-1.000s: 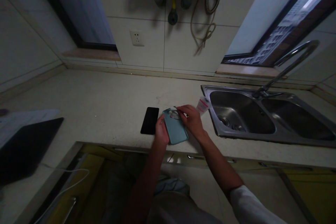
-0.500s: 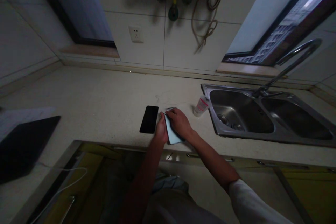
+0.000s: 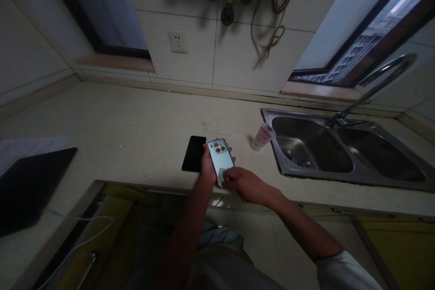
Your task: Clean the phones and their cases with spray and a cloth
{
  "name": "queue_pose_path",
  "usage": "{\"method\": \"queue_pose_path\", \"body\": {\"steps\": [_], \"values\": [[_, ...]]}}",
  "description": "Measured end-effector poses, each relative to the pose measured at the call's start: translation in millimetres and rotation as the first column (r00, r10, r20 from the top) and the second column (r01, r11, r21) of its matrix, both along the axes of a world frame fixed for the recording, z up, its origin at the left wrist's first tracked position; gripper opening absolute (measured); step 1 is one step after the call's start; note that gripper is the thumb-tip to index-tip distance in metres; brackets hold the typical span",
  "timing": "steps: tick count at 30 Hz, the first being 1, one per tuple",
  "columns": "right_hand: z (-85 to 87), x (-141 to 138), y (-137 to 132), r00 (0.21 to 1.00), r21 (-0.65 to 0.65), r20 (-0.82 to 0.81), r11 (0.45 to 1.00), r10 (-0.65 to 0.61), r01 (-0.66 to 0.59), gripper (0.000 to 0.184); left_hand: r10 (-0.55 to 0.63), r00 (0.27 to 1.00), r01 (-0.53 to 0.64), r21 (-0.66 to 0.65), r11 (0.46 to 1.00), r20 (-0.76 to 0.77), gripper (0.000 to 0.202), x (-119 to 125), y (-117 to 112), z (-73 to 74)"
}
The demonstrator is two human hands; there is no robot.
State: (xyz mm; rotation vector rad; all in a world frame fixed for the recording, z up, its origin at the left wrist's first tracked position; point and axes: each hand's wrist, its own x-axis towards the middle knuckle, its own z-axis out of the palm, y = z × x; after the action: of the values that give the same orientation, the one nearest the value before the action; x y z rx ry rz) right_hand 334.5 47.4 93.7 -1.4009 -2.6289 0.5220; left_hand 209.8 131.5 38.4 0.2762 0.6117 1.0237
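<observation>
My left hand (image 3: 208, 166) is wrapped round a light-blue smartphone (image 3: 221, 159), back side up, with the round camera lenses at its far end. Its fingertips show past the phone's right edge. At the phone's near end, my right hand (image 3: 245, 183) is closed, pinching a small pale piece (image 3: 221, 175) that looks like cloth or tissue and lies against the phone's back. A black phone-shaped slab (image 3: 194, 154) lies flat on the counter, just left of my left hand.
A clear plastic cup with red print (image 3: 263, 137) stands beside the double steel sink (image 3: 282, 165) and its tall tap (image 3: 384, 74). On the left of the counter (image 3: 136, 118) lies a large dark flat panel (image 3: 34, 186), with a white cable (image 3: 102, 218) nearby.
My right hand has moved from the phone's far end to its near end, uncovering the camera lenses. The pale piece now shows in its fingers. My left hand still holds the phone.
</observation>
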Motion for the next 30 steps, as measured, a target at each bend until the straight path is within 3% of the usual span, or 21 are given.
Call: {"method": "queue_pose_path", "body": {"steps": [5, 14, 18, 23, 26, 30], "values": [[5.9, 11.7, 2.6, 0.983, 0.013, 0.126, 0.991, 0.13, -0.133, 0.022, -0.003, 1.0, 0.003, 0.003, 1.0, 0.002, 0.066, 2.8, -2.9, -1.4], [0.5, 14.9, 23.5, 0.947, 0.028, 0.293, 0.991, -0.131, 0.128, 0.023, 0.022, 0.998, -0.021, 0.027, 0.999, -0.05, 0.068, -2.0, 0.7, -2.8], [-1.3, 13.8, 37.7, 0.937, 0.113, 0.197, 0.956, -0.289, 0.271, 0.019, -0.028, 0.999, 0.028, 0.001, 1.0, -0.027, 0.071, 4.3, 0.0, -6.6], [-6.8, 12.8, 73.6, 0.87, 0.247, -0.031, 0.839, -0.492, 0.484, 0.022, -0.083, 0.996, 0.083, 0.0, 0.997, 0.038, 0.059, 8.5, -1.1, -10.5], [-10.8, 2.9, 84.4, 0.857, 0.288, -0.152, 0.807, -0.493, 0.515, 0.021, -0.105, 0.993, 0.106, -0.025, 0.994, 0.056, 0.061, 7.9, -1.9, -8.6], [-13.8, -19.4, 78.0, 0.875, 0.292, -0.287, 0.834, -0.391, 0.468, 0.021, -0.113, 0.993, 0.115, -0.085, 0.99, 0.026, 0.057, 6.6, -3.9, -2.9]]}}
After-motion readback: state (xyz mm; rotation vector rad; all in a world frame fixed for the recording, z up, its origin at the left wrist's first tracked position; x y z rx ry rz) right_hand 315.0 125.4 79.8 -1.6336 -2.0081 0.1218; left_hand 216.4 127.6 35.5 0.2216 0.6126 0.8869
